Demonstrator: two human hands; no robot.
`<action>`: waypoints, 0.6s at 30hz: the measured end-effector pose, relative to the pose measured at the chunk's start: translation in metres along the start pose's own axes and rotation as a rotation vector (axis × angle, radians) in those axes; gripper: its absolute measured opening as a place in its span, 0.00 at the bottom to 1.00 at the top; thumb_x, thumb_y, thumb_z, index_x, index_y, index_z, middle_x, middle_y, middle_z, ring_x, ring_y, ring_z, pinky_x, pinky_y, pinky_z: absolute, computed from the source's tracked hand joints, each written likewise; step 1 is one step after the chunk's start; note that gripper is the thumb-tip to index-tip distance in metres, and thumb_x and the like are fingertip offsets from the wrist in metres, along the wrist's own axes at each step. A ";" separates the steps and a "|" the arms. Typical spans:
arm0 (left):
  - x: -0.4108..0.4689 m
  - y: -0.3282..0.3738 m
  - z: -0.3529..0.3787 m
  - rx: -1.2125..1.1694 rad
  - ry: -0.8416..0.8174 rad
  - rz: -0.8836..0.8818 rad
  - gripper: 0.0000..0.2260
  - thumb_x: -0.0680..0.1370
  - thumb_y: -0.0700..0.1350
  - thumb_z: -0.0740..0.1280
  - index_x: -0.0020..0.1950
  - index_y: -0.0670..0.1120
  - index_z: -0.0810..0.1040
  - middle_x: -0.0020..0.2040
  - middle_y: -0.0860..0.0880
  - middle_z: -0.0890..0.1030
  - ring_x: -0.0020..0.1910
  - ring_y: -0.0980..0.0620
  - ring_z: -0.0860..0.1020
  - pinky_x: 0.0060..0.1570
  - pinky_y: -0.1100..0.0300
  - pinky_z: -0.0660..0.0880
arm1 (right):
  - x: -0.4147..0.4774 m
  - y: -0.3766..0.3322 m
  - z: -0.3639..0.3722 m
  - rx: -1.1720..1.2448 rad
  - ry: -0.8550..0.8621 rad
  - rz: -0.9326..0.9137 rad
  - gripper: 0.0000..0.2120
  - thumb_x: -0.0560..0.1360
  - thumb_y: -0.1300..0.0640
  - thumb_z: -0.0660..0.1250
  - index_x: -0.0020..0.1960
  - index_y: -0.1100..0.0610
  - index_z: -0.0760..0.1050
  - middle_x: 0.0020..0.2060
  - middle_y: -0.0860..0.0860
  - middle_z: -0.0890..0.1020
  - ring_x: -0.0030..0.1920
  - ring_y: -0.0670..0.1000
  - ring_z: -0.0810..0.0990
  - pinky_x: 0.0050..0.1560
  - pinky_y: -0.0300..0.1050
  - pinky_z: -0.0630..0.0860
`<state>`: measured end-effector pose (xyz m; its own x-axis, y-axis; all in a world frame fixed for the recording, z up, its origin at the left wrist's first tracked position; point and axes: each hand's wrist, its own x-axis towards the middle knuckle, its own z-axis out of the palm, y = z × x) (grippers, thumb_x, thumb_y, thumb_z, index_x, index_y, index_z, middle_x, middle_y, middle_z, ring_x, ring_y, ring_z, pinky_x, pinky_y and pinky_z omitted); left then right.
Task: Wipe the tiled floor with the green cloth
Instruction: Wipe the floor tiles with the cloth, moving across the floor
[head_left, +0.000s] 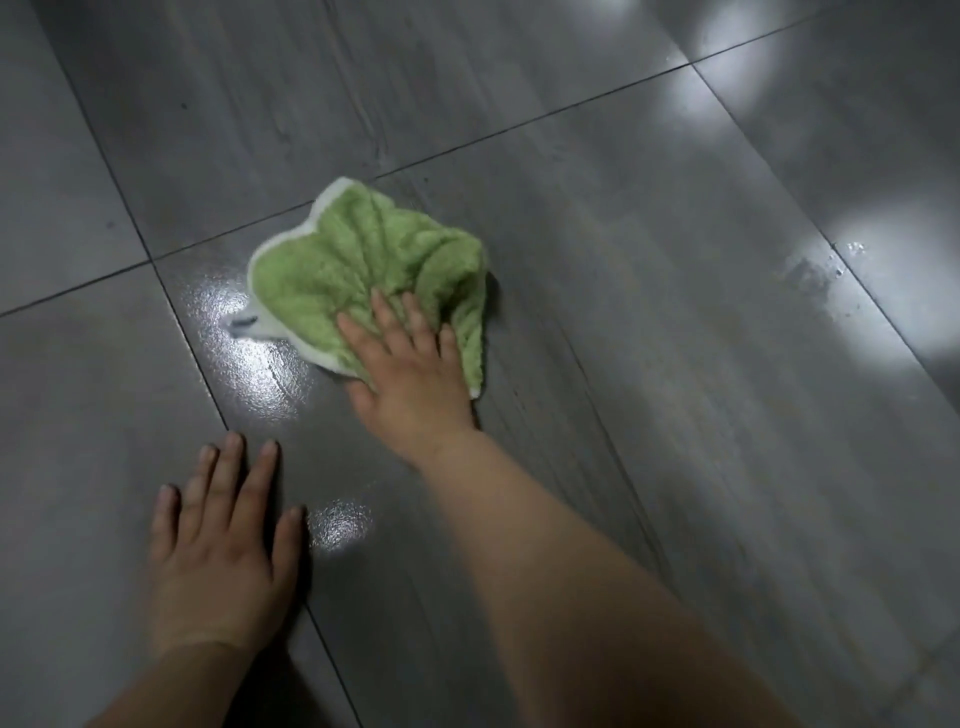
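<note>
A green cloth with a white edge lies crumpled on the grey tiled floor, near the middle of the view. My right hand presses down on the cloth's near right part, fingers spread and bunching the fabric. My left hand rests flat on the tiles at the lower left, fingers apart, holding nothing. It is well apart from the cloth.
Dark grout lines cross the floor diagonally. A wet shiny patch lies just left of the cloth, a smaller one next to my left hand. Water droplets and a smear show at the right.
</note>
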<state>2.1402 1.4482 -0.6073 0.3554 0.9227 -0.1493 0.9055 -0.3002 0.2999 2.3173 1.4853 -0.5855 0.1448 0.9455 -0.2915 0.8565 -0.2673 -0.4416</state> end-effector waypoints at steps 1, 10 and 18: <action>0.000 0.000 0.000 0.003 0.012 0.005 0.26 0.72 0.52 0.52 0.65 0.42 0.68 0.66 0.36 0.72 0.65 0.46 0.59 0.68 0.70 0.33 | -0.002 0.016 -0.005 -0.032 -0.010 -0.052 0.29 0.76 0.52 0.59 0.74 0.47 0.51 0.76 0.49 0.46 0.75 0.52 0.42 0.72 0.54 0.43; 0.002 0.000 -0.001 -0.017 0.021 -0.003 0.23 0.75 0.54 0.50 0.65 0.44 0.66 0.64 0.38 0.75 0.65 0.47 0.61 0.70 0.67 0.34 | -0.076 0.152 -0.053 0.048 0.448 0.709 0.35 0.69 0.42 0.50 0.73 0.57 0.58 0.74 0.58 0.57 0.74 0.61 0.52 0.72 0.56 0.49; 0.003 -0.005 0.006 -0.049 0.066 0.006 0.28 0.77 0.60 0.37 0.66 0.48 0.64 0.66 0.45 0.72 0.72 0.67 0.37 0.71 0.65 0.36 | 0.061 -0.026 0.000 0.026 0.099 0.157 0.27 0.78 0.51 0.53 0.75 0.48 0.49 0.76 0.50 0.45 0.75 0.55 0.41 0.73 0.56 0.42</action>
<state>2.1383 1.4507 -0.6153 0.3434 0.9353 -0.0850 0.8902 -0.2953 0.3469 2.3043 1.5497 -0.5917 0.3254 0.9050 -0.2741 0.8064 -0.4170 -0.4194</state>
